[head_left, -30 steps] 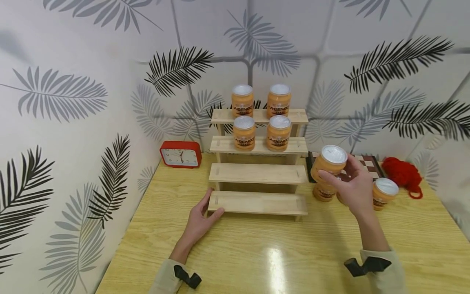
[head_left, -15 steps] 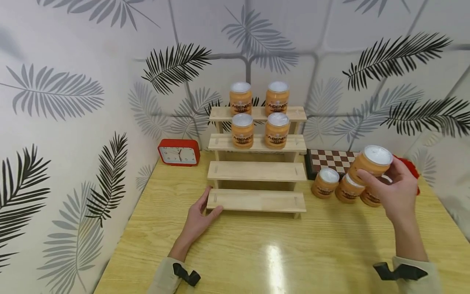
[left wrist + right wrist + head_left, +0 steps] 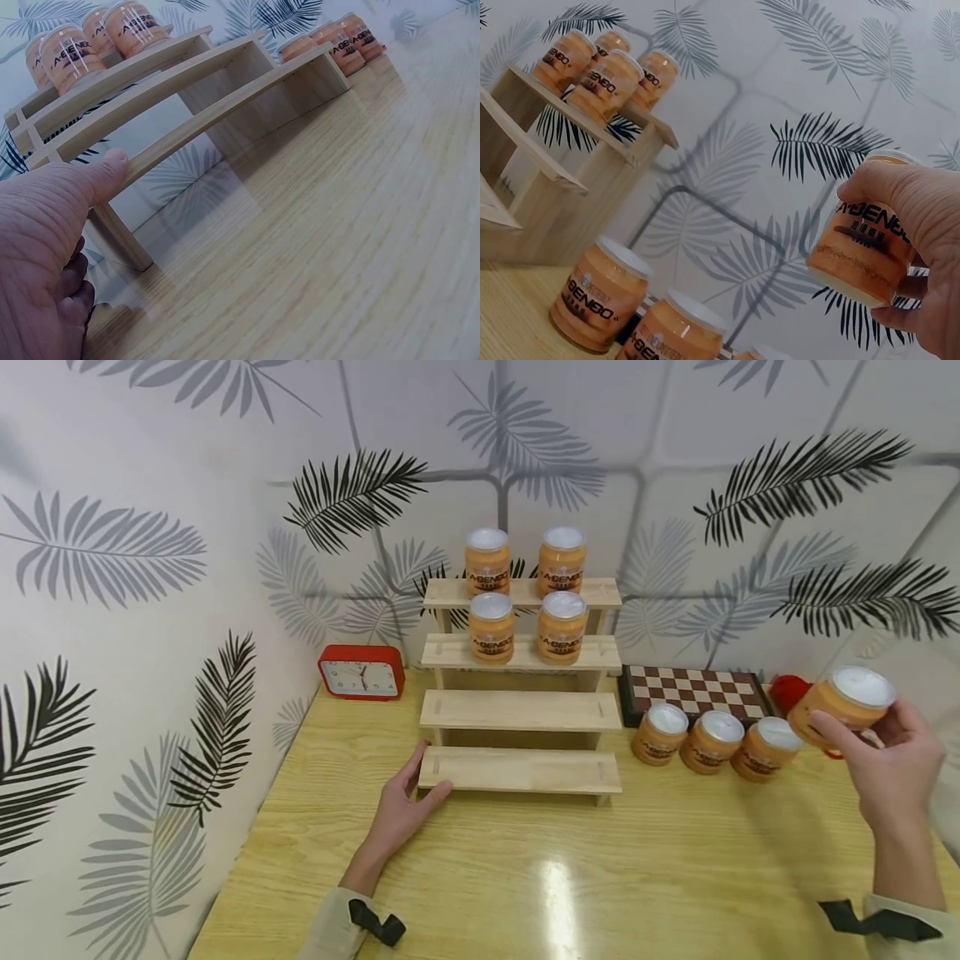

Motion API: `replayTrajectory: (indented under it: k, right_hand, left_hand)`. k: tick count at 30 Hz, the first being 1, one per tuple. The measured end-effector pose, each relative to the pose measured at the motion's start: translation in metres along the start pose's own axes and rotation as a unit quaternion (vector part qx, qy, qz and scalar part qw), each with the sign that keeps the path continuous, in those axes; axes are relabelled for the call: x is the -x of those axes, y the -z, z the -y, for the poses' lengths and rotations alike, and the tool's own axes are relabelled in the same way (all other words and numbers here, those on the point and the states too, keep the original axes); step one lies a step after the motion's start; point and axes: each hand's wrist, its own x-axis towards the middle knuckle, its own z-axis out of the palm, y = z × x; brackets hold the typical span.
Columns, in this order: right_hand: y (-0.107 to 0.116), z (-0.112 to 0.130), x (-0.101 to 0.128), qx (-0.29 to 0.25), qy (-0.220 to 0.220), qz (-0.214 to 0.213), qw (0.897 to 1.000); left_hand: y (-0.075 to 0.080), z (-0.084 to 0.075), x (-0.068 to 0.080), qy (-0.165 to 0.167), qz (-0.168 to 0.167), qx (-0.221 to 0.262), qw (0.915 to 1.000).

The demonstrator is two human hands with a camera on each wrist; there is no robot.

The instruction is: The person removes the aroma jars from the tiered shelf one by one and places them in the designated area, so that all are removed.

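Observation:
My left hand (image 3: 403, 806) grips the left end of the lowest step of a tiered wooden rack (image 3: 517, 770), its thumb (image 3: 114, 166) on the front edge. At the right of the head view, my right hand (image 3: 896, 760) holds an orange jar (image 3: 862, 240) with a silver lid, raised above the table. Three matching jars stand in a row right of the rack: one nearest it (image 3: 660, 735), a middle one (image 3: 712, 743) and an outer one (image 3: 765, 750). On the rack's two upper steps sit several more such jars (image 3: 491, 631). Its two lower steps are bare.
A red alarm clock (image 3: 362, 673) stands left of the rack. Behind the row of jars lies a brown and white chessboard (image 3: 693, 689). Red yarn (image 3: 787, 692) lies beyond it, partly hidden by the held jar. A leaf-patterned wall rises behind the wooden table (image 3: 480, 877).
My right hand has carried its jar to the right, from in front of the chessboard to past the end of the row. My left hand keeps its grip on the rack.

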Motion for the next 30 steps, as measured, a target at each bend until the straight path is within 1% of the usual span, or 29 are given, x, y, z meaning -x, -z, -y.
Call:
replayTrajectory:
  k: [3, 6, 8, 10, 13, 17, 19, 20, 21, 23, 26, 28, 30]
  right_hand:
    - [0.007, -0.01, -0.004, 0.01, -0.026, -0.015, 1.0]
    - [0.013, -0.022, -0.01, 0.013, -0.022, -0.026, 0.999]
    - [0.016, -0.029, -0.014, 0.0, -0.022, -0.031, 0.999]
    - [0.019, -0.035, -0.016, -0.027, -0.033, -0.034, 0.999]
    - [0.022, -0.045, -0.018, -0.047, -0.064, -0.041, 0.996]
    - [0.022, -0.059, -0.019, -0.031, -0.1, -0.048, 0.993]
    - [0.022, -0.067, -0.019, -0.036, -0.111, -0.051, 0.992]
    - [0.022, -0.071, -0.019, -0.035, -0.114, -0.051, 0.992]
    - [0.021, -0.075, -0.02, -0.045, -0.12, -0.051, 0.99]
    - [0.021, -0.084, -0.019, -0.042, -0.133, -0.044, 0.989]
    - [0.02, -0.096, -0.018, -0.013, -0.159, -0.027, 0.987]
    - [0.019, -0.103, -0.016, -0.009, -0.173, -0.02, 0.985]
    - [0.018, -0.108, -0.016, -0.015, -0.175, -0.02, 0.984]
  left_hand:
    - [0.0, -0.001, 0.001, 0.001, 0.0, -0.001, 1.0]
    - [0.0, -0.002, 0.0, -0.002, 0.002, -0.001, 1.0]
    - [0.0, -0.001, 0.0, -0.005, 0.002, 0.0, 1.0]
    - [0.0, -0.001, -0.001, -0.005, 0.002, 0.001, 1.0]
    - [0.0, -0.001, 0.0, -0.004, 0.002, 0.005, 1.0]
    - [0.001, 0.0, 0.0, -0.002, 0.003, 0.006, 1.0]
    - [0.001, 0.001, 0.0, -0.001, 0.002, 0.004, 1.0]
    - [0.001, 0.002, -0.001, -0.002, 0.002, 0.003, 1.0]
    - [0.001, 0.002, -0.001, -0.003, 0.002, 0.001, 1.0]
    - [0.001, 0.001, -0.002, -0.007, 0.002, 0.001, 1.0]
    - [0.001, 0.002, -0.002, -0.008, 0.001, -0.002, 1.0]
    - [0.001, 0.001, -0.002, -0.006, 0.001, -0.001, 1.0]
    - [0.001, 0.001, -0.002, -0.003, 0.002, -0.001, 1.0]
